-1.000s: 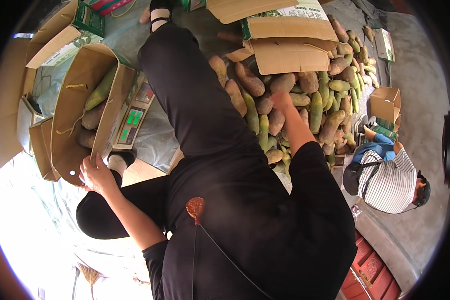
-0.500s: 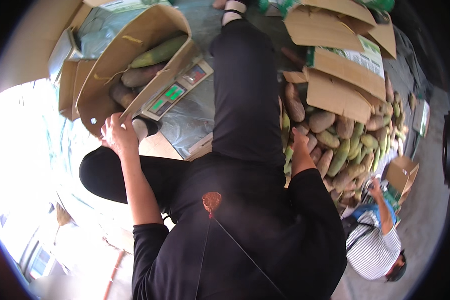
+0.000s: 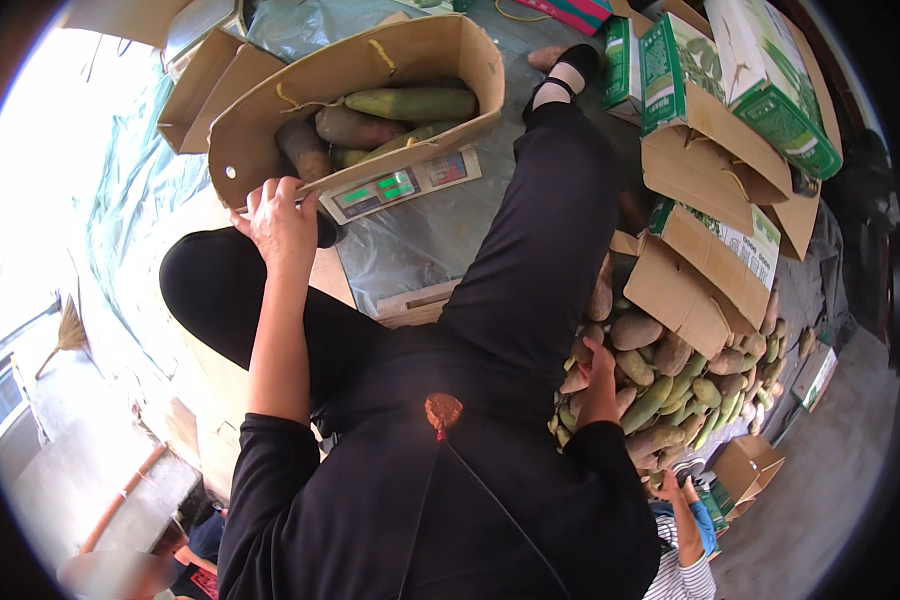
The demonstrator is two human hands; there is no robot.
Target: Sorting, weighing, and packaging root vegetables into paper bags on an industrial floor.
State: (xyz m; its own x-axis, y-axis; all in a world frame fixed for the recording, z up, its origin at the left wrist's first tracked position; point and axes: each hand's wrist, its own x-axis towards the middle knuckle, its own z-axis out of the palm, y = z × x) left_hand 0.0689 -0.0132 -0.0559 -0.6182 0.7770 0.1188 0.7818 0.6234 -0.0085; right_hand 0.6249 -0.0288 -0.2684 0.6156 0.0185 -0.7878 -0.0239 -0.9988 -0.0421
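Note:
My left hand (image 3: 282,225) is closed on the near left edge of an open cardboard box (image 3: 260,95), its fingers over the rim. Several thick, long radish-like vegetables, green ones (image 3: 410,103) and reddish-brown ones (image 3: 358,128), lie inside. Under the box's near side shows a weighing scale (image 3: 400,187) with lit green digits. To the right of my thigh, my right hand (image 3: 599,380) is at a large pile of the same vegetables (image 3: 660,400). Its thumb and fingers curve round a reddish-brown radish (image 3: 577,352), partly hidden by the hand.
Open cardboard boxes (image 3: 695,285) and green-and-white cartons (image 3: 785,100) stand beyond the pile. Another open box (image 3: 205,90) is behind mine. Plastic sheeting (image 3: 400,250) covers the floor. One person in a striped shirt (image 3: 685,575) works at lower right; another (image 3: 205,545) is at lower left.
My view has turned, so the box and scale appear farther right and the pile lower. My left hand keeps hold of the box edge. My right hand remains at the pile.

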